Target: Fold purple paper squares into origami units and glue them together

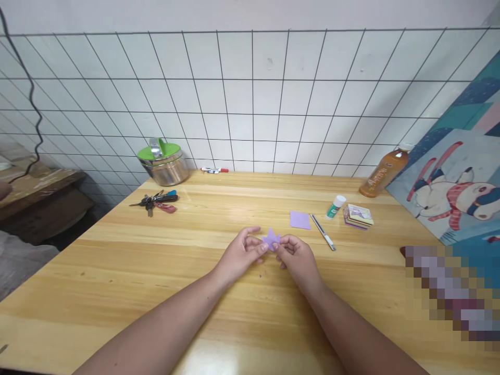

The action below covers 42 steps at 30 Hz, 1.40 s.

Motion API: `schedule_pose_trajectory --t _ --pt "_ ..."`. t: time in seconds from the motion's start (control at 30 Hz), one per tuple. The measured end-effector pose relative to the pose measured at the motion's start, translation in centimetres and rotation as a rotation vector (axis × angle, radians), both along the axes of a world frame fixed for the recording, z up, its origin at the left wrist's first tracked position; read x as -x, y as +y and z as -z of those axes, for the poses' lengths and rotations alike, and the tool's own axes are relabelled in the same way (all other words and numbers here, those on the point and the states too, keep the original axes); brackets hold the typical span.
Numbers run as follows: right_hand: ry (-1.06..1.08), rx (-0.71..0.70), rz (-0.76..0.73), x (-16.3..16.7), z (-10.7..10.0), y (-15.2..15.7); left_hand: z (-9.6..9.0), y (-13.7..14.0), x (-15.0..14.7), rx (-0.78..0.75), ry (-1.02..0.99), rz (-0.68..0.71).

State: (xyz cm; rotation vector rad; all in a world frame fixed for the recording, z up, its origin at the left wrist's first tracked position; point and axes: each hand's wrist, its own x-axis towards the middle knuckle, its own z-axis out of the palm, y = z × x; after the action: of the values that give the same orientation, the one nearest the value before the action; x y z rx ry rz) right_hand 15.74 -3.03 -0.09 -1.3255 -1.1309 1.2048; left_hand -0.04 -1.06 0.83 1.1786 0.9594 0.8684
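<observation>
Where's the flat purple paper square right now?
In the head view, the flat purple paper square lies on the table, right of centre, beyond the right hand and just left of the slim pen-like tool.

The small lilac star-pointed paper piece (pixel 271 238), seemingly folded, is pinched at both sides, tallest tip uppermost.

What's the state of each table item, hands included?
Pointed paper, held at both sides
Left hand, pinching it
Right hand, pinching it too
Purple square, lying flat
Slim tool, lying flat
Glue stick, upright, capped
Paper stack, piled
Bottle, standing, capped
Metal pot, lid on
Keys, lying splayed
Marker, lying
Pixelated object, unclear
</observation>
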Motion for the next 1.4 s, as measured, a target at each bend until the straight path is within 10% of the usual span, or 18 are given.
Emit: schedule_pose_trajectory --t 0.47,1.4 --pt "-0.006 -0.003 -0.012 0.1 -0.1 -0.2 0.4 0.2 -0.1 -0.311 0.279 -0.032" --pt "-0.028 -0.044 -0.008 -0.6 0.5 0.4 1.1 -0.1 -0.1 -0.26 0.352 0.105"
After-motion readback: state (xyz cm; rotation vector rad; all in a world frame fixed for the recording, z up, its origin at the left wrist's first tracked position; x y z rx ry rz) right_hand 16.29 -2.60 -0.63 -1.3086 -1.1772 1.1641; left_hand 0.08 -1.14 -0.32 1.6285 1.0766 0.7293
